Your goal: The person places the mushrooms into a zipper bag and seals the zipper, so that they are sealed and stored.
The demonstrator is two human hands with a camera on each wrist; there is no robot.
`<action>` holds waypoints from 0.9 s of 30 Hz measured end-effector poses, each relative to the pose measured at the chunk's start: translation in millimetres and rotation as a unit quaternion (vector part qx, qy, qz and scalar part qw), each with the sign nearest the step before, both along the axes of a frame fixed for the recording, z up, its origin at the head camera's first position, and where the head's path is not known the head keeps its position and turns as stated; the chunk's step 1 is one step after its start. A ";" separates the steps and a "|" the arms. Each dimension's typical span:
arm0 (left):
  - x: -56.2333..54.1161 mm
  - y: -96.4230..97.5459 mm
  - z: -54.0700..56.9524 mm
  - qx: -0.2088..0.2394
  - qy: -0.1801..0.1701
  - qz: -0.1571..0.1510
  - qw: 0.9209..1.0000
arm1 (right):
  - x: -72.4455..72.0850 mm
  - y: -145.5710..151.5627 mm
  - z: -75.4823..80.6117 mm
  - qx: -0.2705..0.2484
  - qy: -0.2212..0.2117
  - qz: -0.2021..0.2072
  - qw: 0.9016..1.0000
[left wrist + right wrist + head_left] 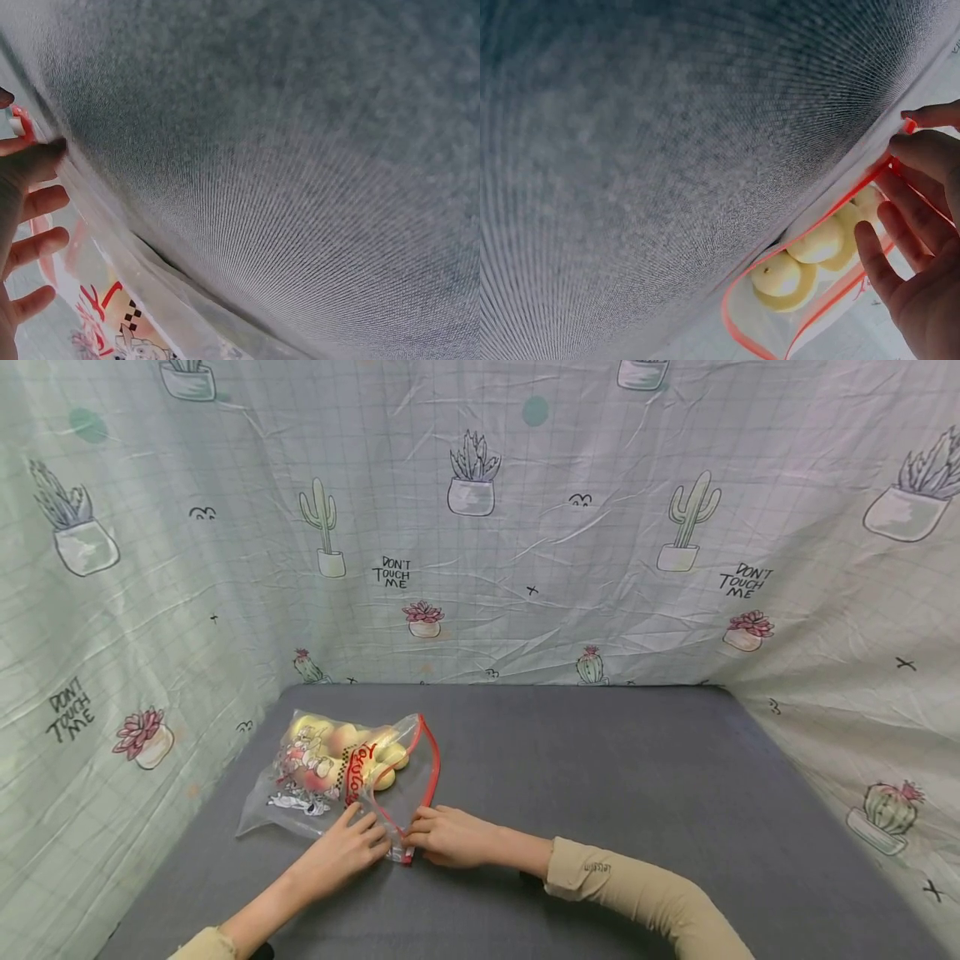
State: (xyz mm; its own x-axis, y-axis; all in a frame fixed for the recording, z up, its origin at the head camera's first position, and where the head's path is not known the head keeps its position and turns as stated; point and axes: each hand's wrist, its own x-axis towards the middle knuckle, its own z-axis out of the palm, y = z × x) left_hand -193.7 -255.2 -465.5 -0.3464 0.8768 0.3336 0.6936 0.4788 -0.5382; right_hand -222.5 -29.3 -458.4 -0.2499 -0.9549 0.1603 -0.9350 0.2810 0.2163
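Observation:
A clear zip bag [330, 817] with a red zip edge [436, 760], red lettering and cartoon print lies at the left of the table. Inside are several round yellow fruits [391, 755], some with a reddish blush. Its mouth gapes open toward the right, as the right wrist view shows with the pale fruits [776, 275] behind the red strips. My left hand [348, 842] pinches the bag's near edge between thumb and finger, other fingers spread over the film. My right hand [453, 837] pinches the near end of the red zip, close to the left fingertips.
The dark grey table [600, 777] extends to the right of the bag. Pale cloth [525, 552] printed with potted cacti hangs behind the table and along both sides.

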 end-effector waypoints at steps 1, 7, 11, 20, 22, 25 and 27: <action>-0.3 0.1 0.4 0.006 -0.003 -0.002 1.000 | -0.3 -0.2 0.1 -0.006 0.000 0.002 1.000; 0.9 1.9 2.3 0.035 -0.014 -0.012 0.999 | -3.1 -1.1 -0.1 -0.048 -0.013 0.004 0.999; 3.2 4.4 3.3 0.055 -0.020 -0.004 0.998 | -4.3 -2.3 1.0 -0.084 -0.023 -0.003 0.996; 2.5 11.4 1.0 0.116 0.013 -0.028 0.993 | -2.9 -5.0 2.8 -0.137 -0.026 -0.015 0.990; 2.2 13.1 1.1 0.129 0.026 -0.032 0.991 | -2.5 -6.0 2.8 -0.145 -0.024 -0.014 0.989; 2.6 15.5 1.3 0.137 0.043 -0.034 0.989 | -1.3 -6.8 3.8 -0.152 -0.029 -0.016 0.988; 3.5 16.7 1.3 0.136 0.048 -0.033 0.989 | -0.4 -7.0 4.3 -0.154 -0.032 -0.019 0.987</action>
